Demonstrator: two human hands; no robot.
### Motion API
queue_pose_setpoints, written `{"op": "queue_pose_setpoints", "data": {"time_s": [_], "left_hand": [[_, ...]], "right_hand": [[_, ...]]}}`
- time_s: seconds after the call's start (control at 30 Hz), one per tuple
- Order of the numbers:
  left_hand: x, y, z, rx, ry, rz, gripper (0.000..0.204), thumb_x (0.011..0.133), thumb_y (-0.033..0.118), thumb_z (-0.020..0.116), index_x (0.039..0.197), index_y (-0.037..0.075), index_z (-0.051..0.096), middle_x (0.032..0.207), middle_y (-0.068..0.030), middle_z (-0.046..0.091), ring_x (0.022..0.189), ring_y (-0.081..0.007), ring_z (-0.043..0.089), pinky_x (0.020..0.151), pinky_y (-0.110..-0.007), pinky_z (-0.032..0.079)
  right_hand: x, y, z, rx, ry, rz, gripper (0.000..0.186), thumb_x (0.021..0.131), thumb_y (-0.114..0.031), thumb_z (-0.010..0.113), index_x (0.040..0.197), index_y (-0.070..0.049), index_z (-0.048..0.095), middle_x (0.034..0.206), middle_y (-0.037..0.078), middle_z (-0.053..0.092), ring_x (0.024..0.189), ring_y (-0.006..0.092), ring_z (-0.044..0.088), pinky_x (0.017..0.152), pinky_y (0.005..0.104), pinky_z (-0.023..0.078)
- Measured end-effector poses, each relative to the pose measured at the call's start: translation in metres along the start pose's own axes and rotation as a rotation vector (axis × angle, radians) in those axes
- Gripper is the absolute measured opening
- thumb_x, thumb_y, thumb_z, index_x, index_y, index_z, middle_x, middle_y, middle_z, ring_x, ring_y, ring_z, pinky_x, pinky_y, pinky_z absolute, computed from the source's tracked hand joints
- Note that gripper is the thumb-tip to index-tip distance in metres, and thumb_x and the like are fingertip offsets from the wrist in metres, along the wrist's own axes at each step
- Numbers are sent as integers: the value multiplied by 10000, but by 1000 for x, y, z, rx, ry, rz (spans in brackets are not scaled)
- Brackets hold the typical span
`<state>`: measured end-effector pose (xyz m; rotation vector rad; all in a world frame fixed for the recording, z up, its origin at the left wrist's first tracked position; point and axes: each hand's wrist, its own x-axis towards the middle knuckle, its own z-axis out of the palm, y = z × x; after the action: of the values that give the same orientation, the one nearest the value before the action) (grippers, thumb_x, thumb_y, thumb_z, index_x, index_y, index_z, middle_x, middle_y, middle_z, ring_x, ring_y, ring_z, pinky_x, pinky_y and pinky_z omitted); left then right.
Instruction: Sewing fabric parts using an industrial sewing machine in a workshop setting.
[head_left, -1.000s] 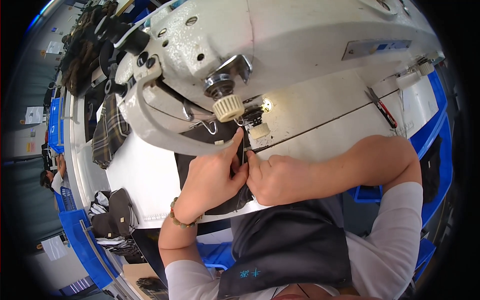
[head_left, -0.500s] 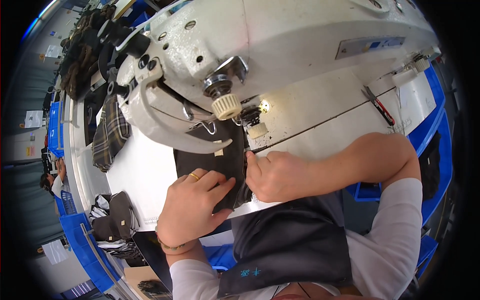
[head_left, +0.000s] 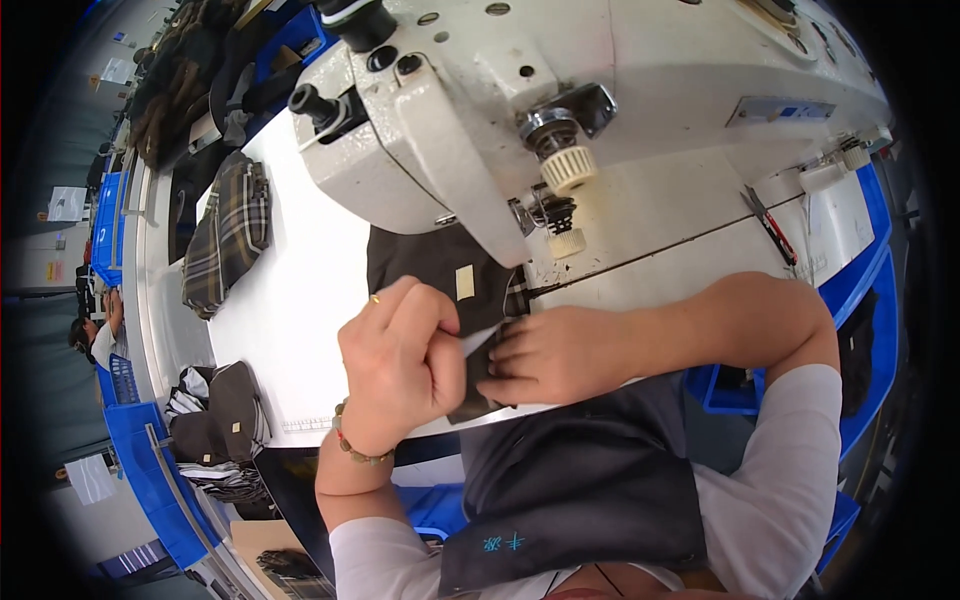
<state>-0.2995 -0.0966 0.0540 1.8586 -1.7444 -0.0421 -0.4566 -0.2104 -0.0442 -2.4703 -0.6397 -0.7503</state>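
Observation:
A dark brown cloth piece (head_left: 420,262) with a small cream label (head_left: 465,282) and a plaid strip along its right edge lies partly under the sewing machine head (head_left: 400,150). My left hand (head_left: 400,350) is closed in a fist over the cloth's near left part; what its fingers grip is hidden. Between my hands a narrow pale pointed shape shows, too unclear to name. My right hand (head_left: 545,355) has its fingers bent onto the cloth's near right edge, pinching it. The needle area is hidden behind the machine's curved white lever.
A folded plaid cloth (head_left: 228,235) lies on the table at left. Dark and striped cloth pieces (head_left: 230,420) are stacked beside the table. A red-handled cutting tool (head_left: 775,230) rests at right. Blue bins (head_left: 870,340) stand on both sides. Another person works far left.
My left hand has gone from resting spread on the cloth to a raised fist. My right hand has moved slightly nearer and bent over the cloth edge. My view has shifted, moving the machine rightward.

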Motion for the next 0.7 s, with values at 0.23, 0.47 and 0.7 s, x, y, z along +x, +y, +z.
{"op": "queue_pose_setpoints", "data": {"time_s": [0.23, 0.47, 0.7], "left_hand": [[-1, 6, 0, -8, -252, -61, 473, 637, 208, 838, 1034, 19, 663, 670, -74, 569, 548, -219, 561, 532, -300, 472], [-15, 14, 13, 161, -416, 157, 287, 772, 91, 678, 1052, 36, 706, 656, -44, 581, 551, -214, 606, 474, -327, 480], [-10, 17, 22, -7, -478, 40, 252, 820, 49, 667, 1068, 37, 711, 675, -101, 623, 563, -291, 608, 516, -374, 484]], "right_hand": [[1, -19, -15, -487, -39, -54, 294, 681, -187, 606, 879, 19, 675, 843, 140, 678, 802, 274, 667, 700, 324, 532], [-3, -33, -4, -568, -63, 35, 288, 677, -219, 582, 785, 35, 665, 768, 180, 674, 743, 302, 667, 654, 327, 511], [-6, -44, -4, -505, -125, 4, 264, 670, -215, 599, 737, 31, 669, 719, 178, 668, 702, 325, 681, 584, 312, 506]]}}
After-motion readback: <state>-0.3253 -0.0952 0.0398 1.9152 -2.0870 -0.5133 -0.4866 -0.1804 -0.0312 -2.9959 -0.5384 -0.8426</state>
